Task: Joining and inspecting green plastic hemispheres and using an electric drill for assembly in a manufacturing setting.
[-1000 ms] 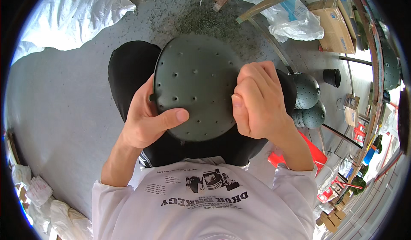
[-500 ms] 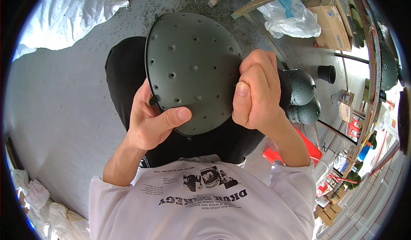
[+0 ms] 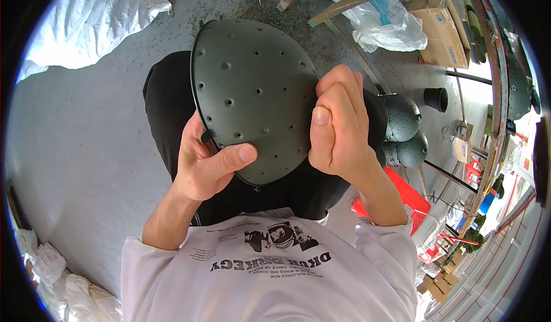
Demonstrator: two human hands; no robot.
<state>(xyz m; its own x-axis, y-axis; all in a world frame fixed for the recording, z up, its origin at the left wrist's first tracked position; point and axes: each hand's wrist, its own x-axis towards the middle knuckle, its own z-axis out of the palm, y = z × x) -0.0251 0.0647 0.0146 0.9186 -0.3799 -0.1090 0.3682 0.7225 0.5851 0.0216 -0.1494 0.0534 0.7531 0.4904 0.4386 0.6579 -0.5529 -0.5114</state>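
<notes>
Grey-green dome shell gripped by left hand; right hand fisted, contents hidden.

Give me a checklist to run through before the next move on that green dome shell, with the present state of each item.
1. Left hand has a firm hold: ok, thumb lies across the lower face of the dark green perforated dome shell, fingers behind its rim.
2. Right hand is on the shell: ok, closed in a fist at its right edge.
3. What the right hand grips: cannot tell, the fist hides it.
4. Shell is supported: ok, held up over the lap by both hands.
5. Rim is sound: cannot tell, the right side is hidden behind the fist.
6. Further shells within reach: ok, matching green domes lie stacked on the floor to the right.
</notes>
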